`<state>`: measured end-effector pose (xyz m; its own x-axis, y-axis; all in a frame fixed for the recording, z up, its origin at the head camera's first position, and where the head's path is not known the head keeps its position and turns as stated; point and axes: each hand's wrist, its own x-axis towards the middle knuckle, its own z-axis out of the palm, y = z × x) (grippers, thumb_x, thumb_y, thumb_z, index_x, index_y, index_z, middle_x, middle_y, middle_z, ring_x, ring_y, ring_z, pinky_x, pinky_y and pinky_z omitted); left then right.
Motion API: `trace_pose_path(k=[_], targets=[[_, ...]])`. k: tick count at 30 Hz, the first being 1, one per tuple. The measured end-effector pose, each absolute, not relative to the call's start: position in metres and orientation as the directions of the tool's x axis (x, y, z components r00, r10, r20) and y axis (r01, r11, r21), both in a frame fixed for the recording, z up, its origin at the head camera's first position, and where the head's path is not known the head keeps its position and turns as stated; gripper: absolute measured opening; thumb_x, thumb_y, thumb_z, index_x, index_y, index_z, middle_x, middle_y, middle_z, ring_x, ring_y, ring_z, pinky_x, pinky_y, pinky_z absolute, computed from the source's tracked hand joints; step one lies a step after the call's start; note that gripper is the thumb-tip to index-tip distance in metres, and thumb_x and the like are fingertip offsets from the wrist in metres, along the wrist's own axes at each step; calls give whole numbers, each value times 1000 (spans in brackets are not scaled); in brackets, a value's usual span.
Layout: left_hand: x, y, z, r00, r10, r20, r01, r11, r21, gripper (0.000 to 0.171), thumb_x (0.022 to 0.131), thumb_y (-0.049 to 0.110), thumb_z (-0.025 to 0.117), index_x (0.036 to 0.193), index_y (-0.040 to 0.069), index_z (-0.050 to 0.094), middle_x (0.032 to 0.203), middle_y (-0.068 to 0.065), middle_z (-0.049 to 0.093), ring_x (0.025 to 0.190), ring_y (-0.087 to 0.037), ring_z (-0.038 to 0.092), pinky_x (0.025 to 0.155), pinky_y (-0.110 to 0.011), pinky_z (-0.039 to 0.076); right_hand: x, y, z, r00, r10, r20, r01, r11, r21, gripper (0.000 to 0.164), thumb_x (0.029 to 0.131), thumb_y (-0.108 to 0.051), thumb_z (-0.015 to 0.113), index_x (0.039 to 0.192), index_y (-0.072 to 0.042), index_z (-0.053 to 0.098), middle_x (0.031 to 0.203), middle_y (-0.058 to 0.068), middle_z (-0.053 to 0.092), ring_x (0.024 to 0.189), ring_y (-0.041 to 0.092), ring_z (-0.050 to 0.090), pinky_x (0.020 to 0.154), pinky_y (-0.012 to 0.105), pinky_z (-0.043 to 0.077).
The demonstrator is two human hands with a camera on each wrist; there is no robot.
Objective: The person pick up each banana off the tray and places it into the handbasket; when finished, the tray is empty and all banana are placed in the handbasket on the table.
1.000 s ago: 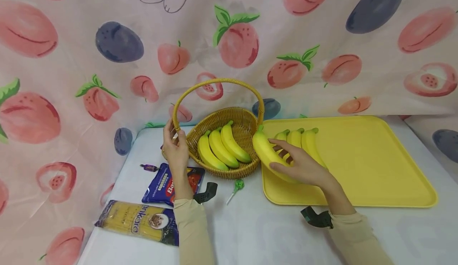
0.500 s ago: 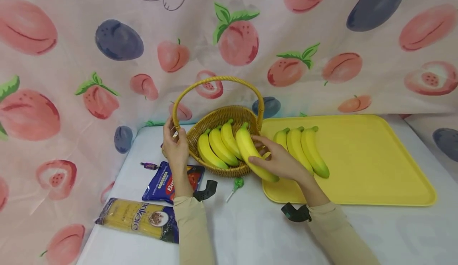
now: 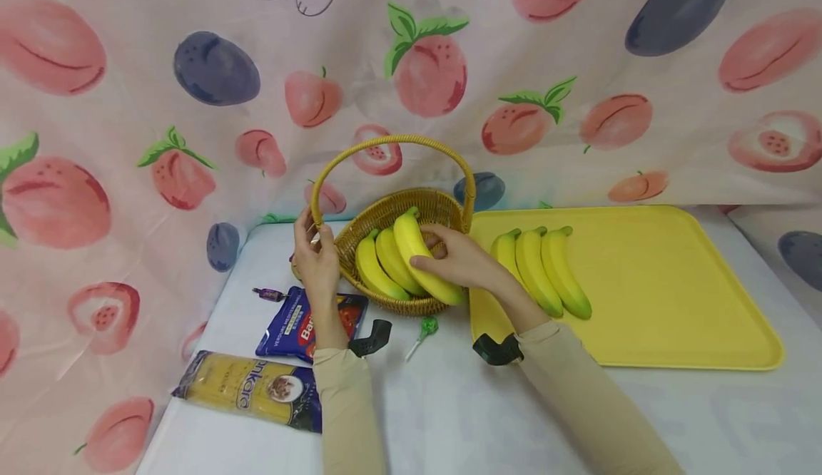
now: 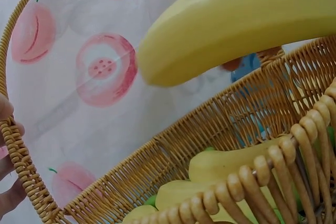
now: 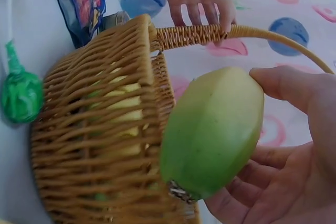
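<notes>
My right hand (image 3: 459, 257) pinches a yellow banana (image 3: 411, 243) between thumb and fingers, holding it over the wicker basket (image 3: 443, 207). In the right wrist view its green end (image 5: 210, 129) faces the camera; the left wrist view has the banana (image 4: 236, 30) above the basket's rim. Several bananas (image 3: 372, 268) lie in the basket, partly covered by the held one. My left hand (image 3: 316, 261) grips the lower left side of the basket's handle (image 5: 194, 35), fingers curled round it. Three more bananas (image 3: 533, 268) lie side by side on the yellow tray (image 3: 674, 282).
Left of the basket lie a blue packet (image 3: 292, 325), a bag of spaghetti (image 3: 225, 389) and a small purple-wrapped candy (image 3: 270, 294). A green lollipop (image 3: 427, 327) lies in front of the basket. A printed fruit cloth (image 3: 385, 68) hangs behind.
My right hand has carried the banana leftward from the tray's left edge to over the bananas in the basket. The left hand has stayed on the handle.
</notes>
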<state>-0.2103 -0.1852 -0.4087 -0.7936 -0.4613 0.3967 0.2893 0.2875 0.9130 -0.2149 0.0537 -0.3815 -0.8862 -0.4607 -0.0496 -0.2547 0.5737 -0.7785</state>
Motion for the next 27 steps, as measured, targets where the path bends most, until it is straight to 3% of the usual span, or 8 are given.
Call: trace_pose_path(k=[4, 9, 16, 21, 24, 27], targets=[[-210, -185, -409, -784, -468, 407, 296, 294, 909, 40, 97, 16, 50, 137, 18, 47, 135, -9, 53, 123, -25, 51, 99, -46, 43, -222, 39, -376, -876, -474, -87, -259, 615, -745, 71, 85, -49, 62, 144, -16, 37, 124, 7, 59, 106, 22, 61, 89, 38, 50], [-212, -185, -410, -783, -471, 406, 302, 283, 910, 39, 98, 25, 50, 136, 20, 48, 135, -7, 53, 123, -22, 51, 98, -41, 43, -236, 20, -375, -855, -508, -104, -288, 631, -720, 72, 85, -46, 62, 144, -11, 38, 119, 9, 60, 103, 22, 60, 88, 35, 49], [-196, -178, -389, -830, -455, 322, 218, 268, 939, 40, 101, 18, 41, 140, 14, 43, 140, -11, 49, 129, -27, 45, 103, -45, 38, -250, -1, -383, -827, -532, -180, -277, 665, -694, 77, 86, -46, 61, 145, -5, 35, 124, 12, 60, 110, 22, 58, 95, 36, 47], [-206, -186, -409, -820, -470, 328, 221, 269, 937, 39, 101, 25, 41, 139, 21, 45, 140, -5, 50, 130, -23, 45, 105, -46, 37, -256, -15, -387, -812, -535, -235, -258, 690, -677, 76, 86, -46, 59, 145, -3, 35, 135, 14, 55, 120, 25, 54, 103, 37, 43], [-208, -186, -410, -810, -470, 351, 243, 275, 930, 38, 101, 28, 42, 138, 22, 46, 138, -4, 51, 129, -21, 46, 105, -45, 38, -261, -22, -386, -805, -542, -242, -273, 700, -660, 70, 86, -43, 60, 140, -3, 42, 128, 13, 58, 111, 24, 58, 96, 35, 46], [-211, -185, -409, -800, -464, 381, 270, 289, 918, 38, 100, 30, 42, 138, 21, 46, 137, -4, 52, 128, -21, 47, 104, -45, 39, -266, -28, -384, -797, -551, -246, -278, 698, -660, 64, 86, -40, 61, 136, -2, 46, 114, 12, 62, 88, 21, 60, 77, 31, 51]])
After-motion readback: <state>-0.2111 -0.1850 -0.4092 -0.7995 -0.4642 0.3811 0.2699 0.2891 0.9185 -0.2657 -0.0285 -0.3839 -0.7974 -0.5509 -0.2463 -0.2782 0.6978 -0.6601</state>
